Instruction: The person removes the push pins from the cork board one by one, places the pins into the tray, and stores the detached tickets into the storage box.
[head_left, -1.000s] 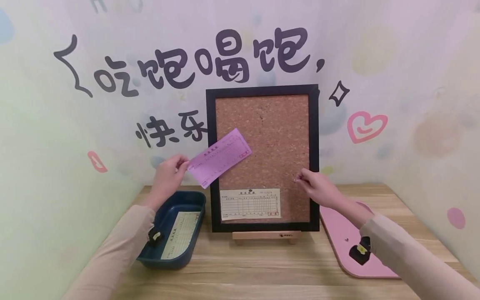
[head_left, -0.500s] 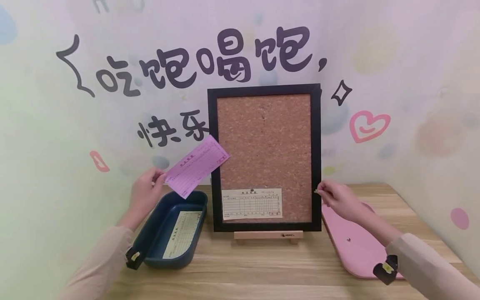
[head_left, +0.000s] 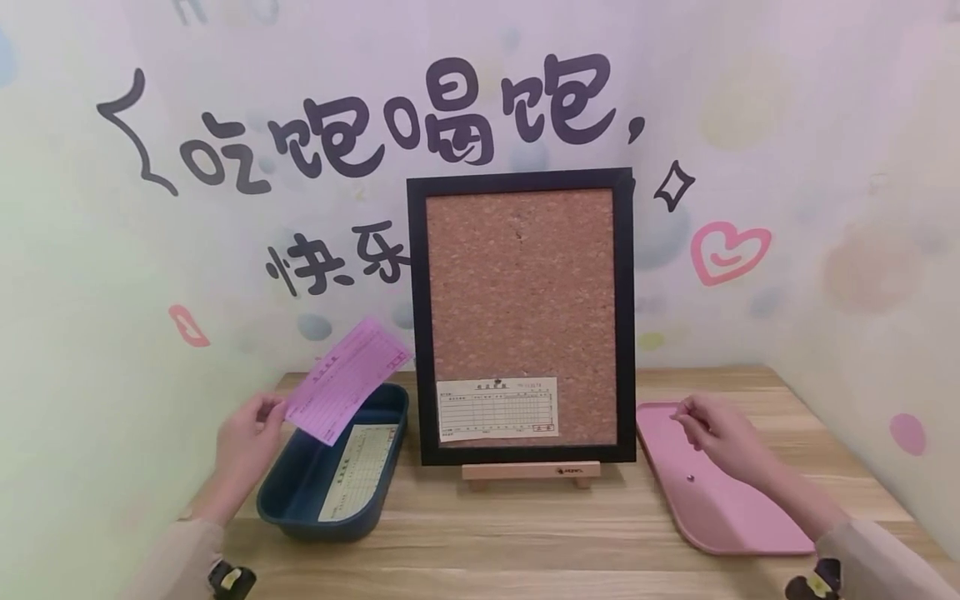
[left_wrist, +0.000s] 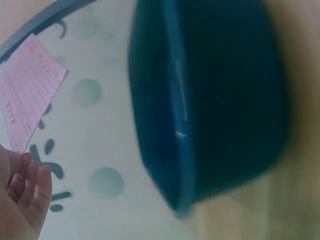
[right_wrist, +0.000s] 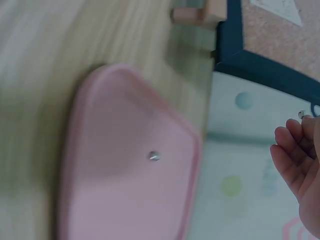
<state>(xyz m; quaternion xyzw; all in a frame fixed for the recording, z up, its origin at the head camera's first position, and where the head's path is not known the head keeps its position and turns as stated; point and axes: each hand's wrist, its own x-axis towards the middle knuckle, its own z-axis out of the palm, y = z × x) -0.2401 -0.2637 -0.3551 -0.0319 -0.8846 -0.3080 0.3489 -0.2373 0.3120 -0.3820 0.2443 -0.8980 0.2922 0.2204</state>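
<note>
My left hand (head_left: pixel 247 442) pinches a pink printed receipt slip (head_left: pixel 345 383) by its left corner, over the dark blue bin (head_left: pixel 268 510). A pale slip (head_left: pixel 356 473) lies inside that bin. On the right, my right hand (head_left: pixel 726 442) is over the pink tray (head_left: pixel 738 512), its fingertips pinching a small metal thumbtack (right_wrist: pixel 301 114) that shows in the right wrist view. Another thumbtack (head_left: pixel 691 478) sits on the tray. Between the hands stands a black-framed cork board (head_left: pixel 525 292), with a pale receipt (head_left: pixel 497 410) at its lower left.
A small wooden easel (head_left: pixel 528 472) supports the board on the wood-grain table (head_left: pixel 525 542). Close behind rises a wall (head_left: pixel 825 125) with black lettering and coloured drawings.
My left hand has drawn the pink slip left and down, from in front of the board to over the bin. My right hand has moved right and down from the board to over the tray.
</note>
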